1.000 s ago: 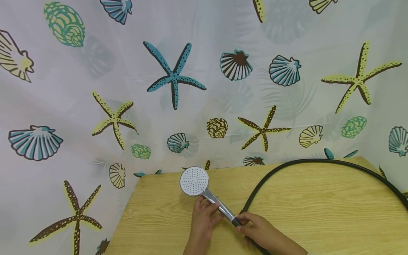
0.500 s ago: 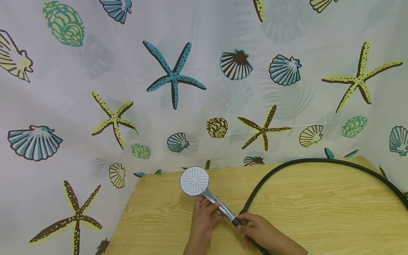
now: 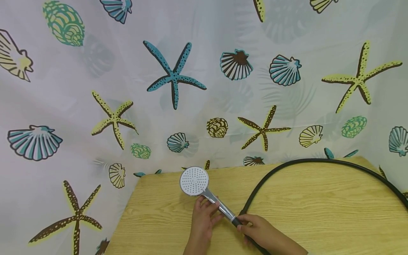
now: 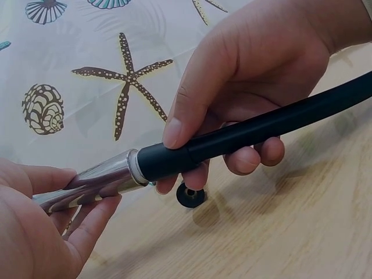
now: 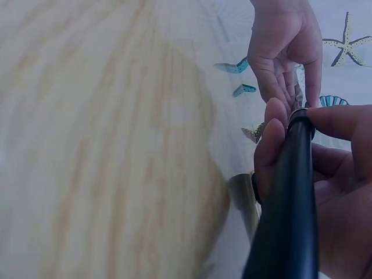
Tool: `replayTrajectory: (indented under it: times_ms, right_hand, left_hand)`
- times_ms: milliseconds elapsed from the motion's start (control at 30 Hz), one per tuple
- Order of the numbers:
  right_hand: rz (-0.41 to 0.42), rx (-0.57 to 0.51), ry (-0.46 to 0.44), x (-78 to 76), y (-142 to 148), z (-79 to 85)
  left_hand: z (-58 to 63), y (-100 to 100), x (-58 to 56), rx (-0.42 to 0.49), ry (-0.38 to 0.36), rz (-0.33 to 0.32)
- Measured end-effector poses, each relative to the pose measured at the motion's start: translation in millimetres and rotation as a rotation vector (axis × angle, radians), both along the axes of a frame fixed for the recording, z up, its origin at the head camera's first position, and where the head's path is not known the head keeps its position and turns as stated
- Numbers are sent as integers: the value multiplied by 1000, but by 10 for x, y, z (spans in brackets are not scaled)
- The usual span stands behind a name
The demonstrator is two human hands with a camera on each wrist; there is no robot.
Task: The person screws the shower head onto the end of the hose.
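In the head view, a chrome hand shower with a white, dotted face is held tilted over the table. My left hand grips its chrome handle between thumb and fingers. The handle's lower end meets the black end sleeve of a shower hose, with a thin pale ring showing at the joint. Around that sleeve my right hand pinches with thumb and fingers, right beside the joint. The hose's other end, a black round piece with a hole, shows below the right fingers in the left wrist view.
The black hose arcs over the wood-grain table and runs off to the right. Behind and at both sides hangs a white curtain printed with starfish and shells.
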State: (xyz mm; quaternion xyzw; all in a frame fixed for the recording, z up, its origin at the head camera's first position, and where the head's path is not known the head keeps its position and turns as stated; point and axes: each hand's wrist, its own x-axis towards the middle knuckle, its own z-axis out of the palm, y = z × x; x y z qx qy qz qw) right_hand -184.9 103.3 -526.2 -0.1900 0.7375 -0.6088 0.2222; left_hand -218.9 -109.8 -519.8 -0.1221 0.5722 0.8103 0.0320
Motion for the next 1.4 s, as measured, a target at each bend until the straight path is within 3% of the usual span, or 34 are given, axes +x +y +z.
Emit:
replayTrajectory:
  times_ms: [1400]
  right_hand:
    - [-32,-23,9,31,-9,-10]
  left_hand:
    - [-28,1,2,21,19,-6]
